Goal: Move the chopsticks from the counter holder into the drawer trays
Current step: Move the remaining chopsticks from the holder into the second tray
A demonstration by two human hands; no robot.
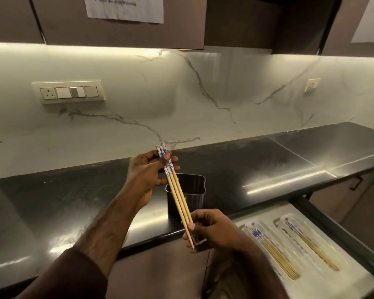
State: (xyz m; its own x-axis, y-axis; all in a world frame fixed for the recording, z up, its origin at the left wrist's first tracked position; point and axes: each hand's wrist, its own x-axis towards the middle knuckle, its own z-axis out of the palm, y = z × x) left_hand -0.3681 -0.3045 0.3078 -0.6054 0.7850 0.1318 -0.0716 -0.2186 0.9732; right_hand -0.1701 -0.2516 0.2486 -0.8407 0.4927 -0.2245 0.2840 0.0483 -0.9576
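- Left hand (148, 173) grip: pinches the blue-patterned tops of a chopstick bundle (178, 196).
- Right hand (212, 230) grip: fingers curled round the bundle's tapered tips.
- Bundle slants in the air just in front of the steel holder (187, 196).
- Holder stands on the black tabletop (268, 169).
- Right of the holder: open drawer, white tray (341, 275) with chopsticks in two compartments.
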